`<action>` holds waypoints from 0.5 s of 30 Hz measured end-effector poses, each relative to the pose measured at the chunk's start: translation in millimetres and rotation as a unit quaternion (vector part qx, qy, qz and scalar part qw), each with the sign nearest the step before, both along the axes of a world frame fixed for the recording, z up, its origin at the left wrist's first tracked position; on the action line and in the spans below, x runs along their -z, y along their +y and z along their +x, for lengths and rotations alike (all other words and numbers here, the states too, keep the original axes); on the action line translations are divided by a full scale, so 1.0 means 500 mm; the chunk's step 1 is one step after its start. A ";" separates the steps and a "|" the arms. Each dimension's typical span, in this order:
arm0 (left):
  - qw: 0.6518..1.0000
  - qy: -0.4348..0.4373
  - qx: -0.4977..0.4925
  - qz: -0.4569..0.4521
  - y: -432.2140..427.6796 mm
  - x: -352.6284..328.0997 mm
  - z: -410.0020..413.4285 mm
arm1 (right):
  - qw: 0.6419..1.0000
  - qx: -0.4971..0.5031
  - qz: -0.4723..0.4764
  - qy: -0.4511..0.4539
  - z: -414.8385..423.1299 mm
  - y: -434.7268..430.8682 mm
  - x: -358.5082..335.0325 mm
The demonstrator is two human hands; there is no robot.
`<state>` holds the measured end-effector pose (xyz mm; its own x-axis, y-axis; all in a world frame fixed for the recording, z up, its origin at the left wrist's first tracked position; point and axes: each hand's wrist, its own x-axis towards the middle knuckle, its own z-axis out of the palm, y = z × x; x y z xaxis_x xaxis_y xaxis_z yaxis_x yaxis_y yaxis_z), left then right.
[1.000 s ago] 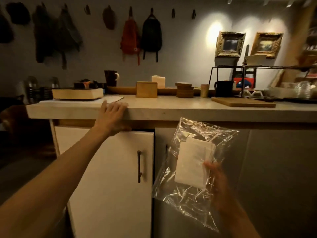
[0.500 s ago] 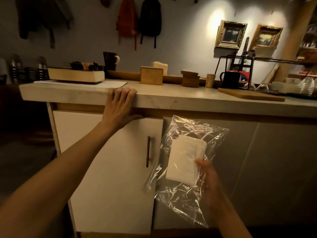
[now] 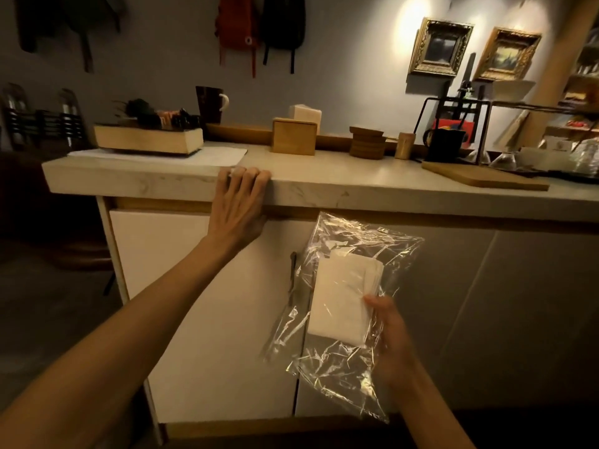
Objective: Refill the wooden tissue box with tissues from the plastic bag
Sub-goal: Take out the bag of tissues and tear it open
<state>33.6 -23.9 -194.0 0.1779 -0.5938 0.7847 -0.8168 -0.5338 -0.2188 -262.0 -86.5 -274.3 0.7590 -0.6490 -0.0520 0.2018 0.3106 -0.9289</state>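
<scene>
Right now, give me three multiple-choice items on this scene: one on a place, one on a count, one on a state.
1. Where is the square wooden tissue box?
A. on the pale stone counter
B. on the floor
C. in the cupboard

2. How many gold-framed pictures hang on the wall?
A. one
B. two
C. four

3. What is the right hand doing?
A. resting empty
B. holding the clear plastic bag of white tissues
C. pulling the door handle

Key: A, the box stands on the countertop; B, two frames side by side; B, fingers grip the bag, while the left hand rests on the counter edge.
</scene>
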 end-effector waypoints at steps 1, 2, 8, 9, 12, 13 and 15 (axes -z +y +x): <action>1.000 0.012 0.009 0.004 0.008 -0.010 -0.009 | 1.000 -0.010 0.024 -0.006 0.005 0.005 -0.025; 0.999 0.031 0.014 0.008 0.015 -0.020 -0.018 | 0.998 -0.032 0.046 -0.009 0.008 0.010 -0.060; 0.964 0.206 -0.002 0.168 0.063 -0.114 -0.075 | 0.987 -0.125 0.103 0.013 0.042 0.034 -0.331; 0.952 0.243 0.008 0.183 0.071 -0.141 -0.075 | 0.985 -0.132 0.113 -0.001 0.051 0.033 -0.385; 0.815 0.557 0.119 0.102 0.099 -0.303 -0.090 | 0.981 -0.144 0.126 -0.007 0.088 0.019 -0.545; 0.704 0.688 0.164 0.058 0.103 -0.361 -0.095 | 0.983 -0.138 0.123 0.000 0.103 0.008 -0.595; 0.520 0.831 0.200 -0.006 0.115 -0.491 -0.101 | 0.982 -0.133 0.132 0.004 0.134 -0.006 -0.718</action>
